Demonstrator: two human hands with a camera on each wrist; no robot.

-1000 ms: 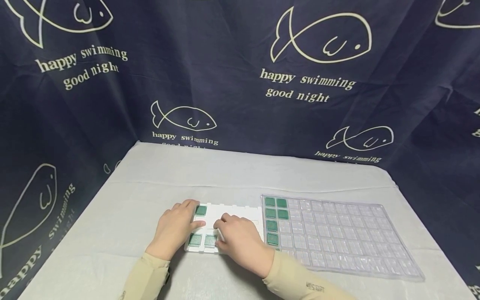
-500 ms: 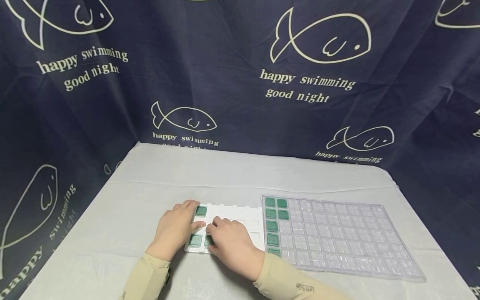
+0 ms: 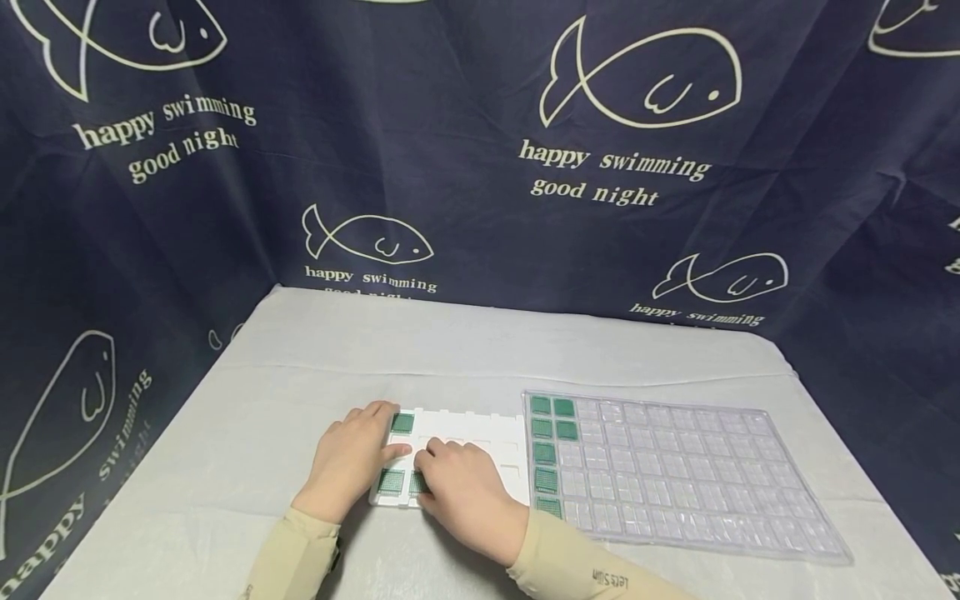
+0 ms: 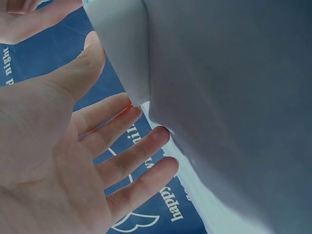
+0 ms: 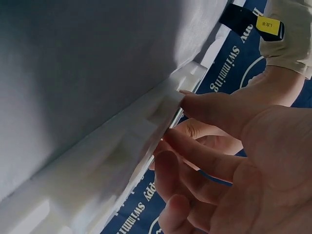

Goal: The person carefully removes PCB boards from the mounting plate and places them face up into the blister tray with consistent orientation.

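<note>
A white tray (image 3: 457,422) with shallow recesses lies on the table and holds several green square chips. My left hand (image 3: 349,457) rests along its left edge, fingers extended and thumb over the rim, beside a chip (image 3: 402,423) at the far left corner and another chip (image 3: 391,482) at the near left. My right hand (image 3: 468,487) is bent over the near row, with thumb and forefinger on opposite sides of a second near-row chip (image 3: 417,482), partly hidden by the fingers. In the right wrist view, the thumb and fingertips meet at the tray's edge (image 5: 161,114).
A large clear compartment tray (image 3: 675,475) sits right beside the white one. Green chips (image 3: 544,453) fill its left column, with two more in the second column. A dark blue fish-print curtain (image 3: 480,167) surrounds the table (image 3: 375,342) at the back and sides.
My right hand has shifted left along the near row and come over the second chip, uncovering the lowest chip in the clear tray's left column. The left hand stays in place.
</note>
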